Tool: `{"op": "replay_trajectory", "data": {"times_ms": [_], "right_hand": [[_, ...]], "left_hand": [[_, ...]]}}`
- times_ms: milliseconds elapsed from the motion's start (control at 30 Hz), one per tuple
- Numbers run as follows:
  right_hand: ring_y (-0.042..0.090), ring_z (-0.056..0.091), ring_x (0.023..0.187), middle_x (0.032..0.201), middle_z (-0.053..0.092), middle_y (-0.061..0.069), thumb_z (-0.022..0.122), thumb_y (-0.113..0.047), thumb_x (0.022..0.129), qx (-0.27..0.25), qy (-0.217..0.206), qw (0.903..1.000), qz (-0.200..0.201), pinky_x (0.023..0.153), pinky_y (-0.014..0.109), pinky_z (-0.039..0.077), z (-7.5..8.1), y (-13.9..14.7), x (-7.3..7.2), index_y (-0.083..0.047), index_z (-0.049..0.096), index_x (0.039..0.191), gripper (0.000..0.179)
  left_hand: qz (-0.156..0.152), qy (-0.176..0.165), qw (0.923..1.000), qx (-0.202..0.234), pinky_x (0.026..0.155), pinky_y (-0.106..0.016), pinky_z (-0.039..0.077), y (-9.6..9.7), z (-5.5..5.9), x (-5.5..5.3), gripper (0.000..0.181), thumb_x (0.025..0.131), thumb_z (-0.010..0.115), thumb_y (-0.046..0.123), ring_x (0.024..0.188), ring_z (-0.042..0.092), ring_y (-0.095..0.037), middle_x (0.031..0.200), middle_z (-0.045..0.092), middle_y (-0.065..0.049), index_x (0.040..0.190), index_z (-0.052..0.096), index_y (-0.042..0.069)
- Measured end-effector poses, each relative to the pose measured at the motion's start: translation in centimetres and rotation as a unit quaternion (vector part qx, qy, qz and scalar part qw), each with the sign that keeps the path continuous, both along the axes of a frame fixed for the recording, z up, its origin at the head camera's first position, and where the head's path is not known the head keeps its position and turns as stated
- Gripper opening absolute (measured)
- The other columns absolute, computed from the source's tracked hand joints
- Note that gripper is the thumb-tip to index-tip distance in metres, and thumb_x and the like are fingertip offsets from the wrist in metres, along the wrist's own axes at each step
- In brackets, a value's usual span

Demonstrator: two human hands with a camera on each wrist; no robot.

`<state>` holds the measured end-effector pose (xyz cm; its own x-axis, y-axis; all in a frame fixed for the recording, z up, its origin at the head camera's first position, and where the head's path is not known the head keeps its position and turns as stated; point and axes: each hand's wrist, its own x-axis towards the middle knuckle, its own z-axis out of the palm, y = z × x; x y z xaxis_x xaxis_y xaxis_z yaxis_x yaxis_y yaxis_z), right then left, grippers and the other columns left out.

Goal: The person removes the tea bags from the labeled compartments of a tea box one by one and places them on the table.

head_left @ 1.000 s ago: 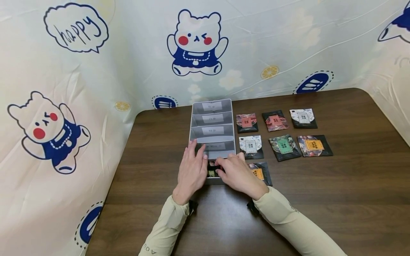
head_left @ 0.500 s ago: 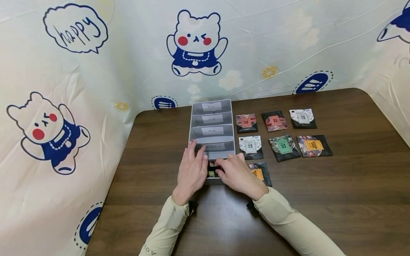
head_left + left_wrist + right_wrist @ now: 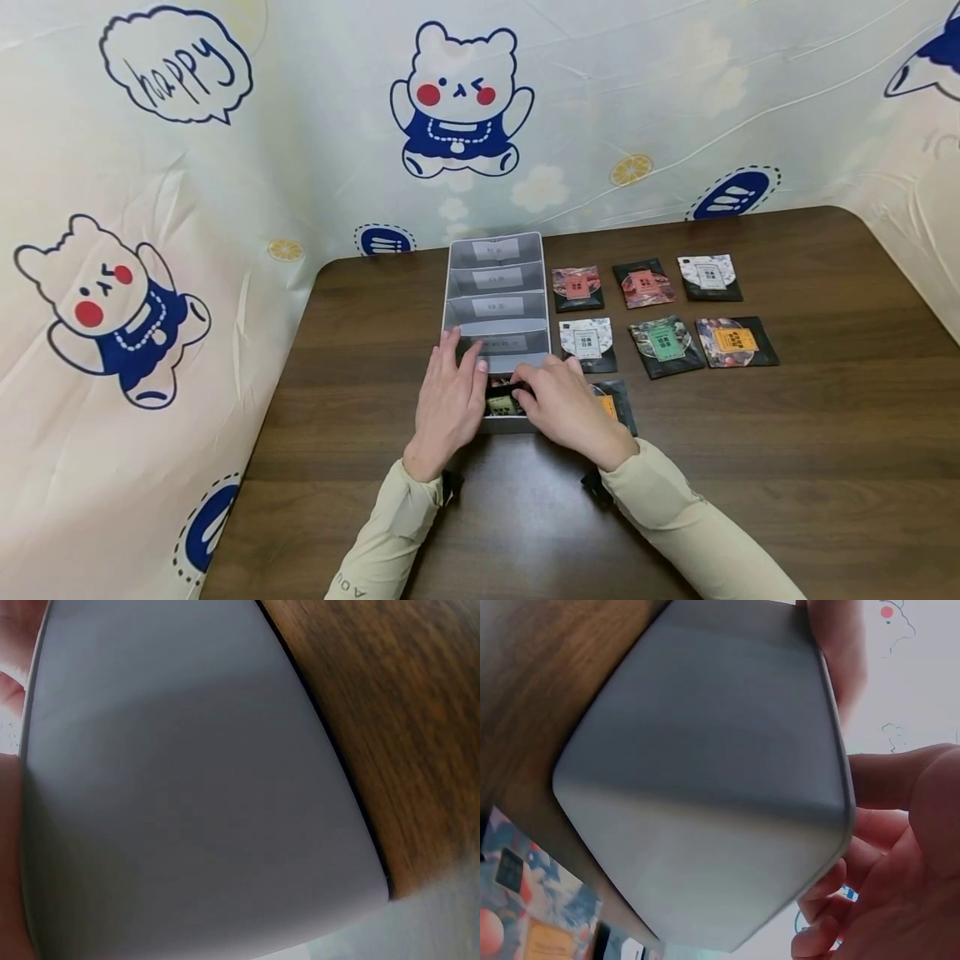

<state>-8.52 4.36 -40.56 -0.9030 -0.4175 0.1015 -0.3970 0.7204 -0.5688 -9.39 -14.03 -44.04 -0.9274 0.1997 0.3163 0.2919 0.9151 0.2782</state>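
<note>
A grey divided box [image 3: 546,333] lies lengthwise on the table, with its near end towards me. My left hand [image 3: 450,402] rests on its near left rim, fingers extended forward. At the near right corner is my right hand [image 3: 573,408], its thumb and bent fingers reaching into the nearest compartment. They meet the black edge of a packed sachet there; whether they pinch it is hidden. A sachet with a green label [image 3: 502,406] shows in that compartment. Both wrist views show mostly the box's outer walls [image 3: 187,795]; the right fingers [image 3: 885,825] curve beside the rim.
Several tea sachets lie right of the box: two red-labelled ones [image 3: 577,287], white ones [image 3: 587,343], a green-labelled one [image 3: 666,343] and an orange-labelled one [image 3: 737,340]. Another orange-labelled sachet [image 3: 618,404] is partly under my right hand. A printed curtain [image 3: 330,150] hangs behind the table.
My right hand has shifted slightly right and forward, its fingertips lifting a little, so more of the green label shows. My left hand has stayed in place.
</note>
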Motion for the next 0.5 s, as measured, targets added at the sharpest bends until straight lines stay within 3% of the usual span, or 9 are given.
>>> {"op": "replay_trajectory", "data": {"times_ms": [500], "right_hand": [[0.011, 0.048, 0.065, 0.072, 0.063, -0.005, 0.063, -0.018, 0.093, -0.036, 0.001, 0.9988, -0.034, 0.071, 0.034, 0.04, 0.2, 1.8, -1.0, -0.014, 0.07, 0.102, 0.012]], "left_hand": [[0.002, -0.006, 1.0, 0.005, 0.119, -0.048, 0.024, 0.0, 0.0, -0.1, 0.048, 0.105, 0.028, 0.03, 0.144, 0.031, -0.038, 0.15, 0.037, -0.022, 0.13, 0.059, 0.003]]}}
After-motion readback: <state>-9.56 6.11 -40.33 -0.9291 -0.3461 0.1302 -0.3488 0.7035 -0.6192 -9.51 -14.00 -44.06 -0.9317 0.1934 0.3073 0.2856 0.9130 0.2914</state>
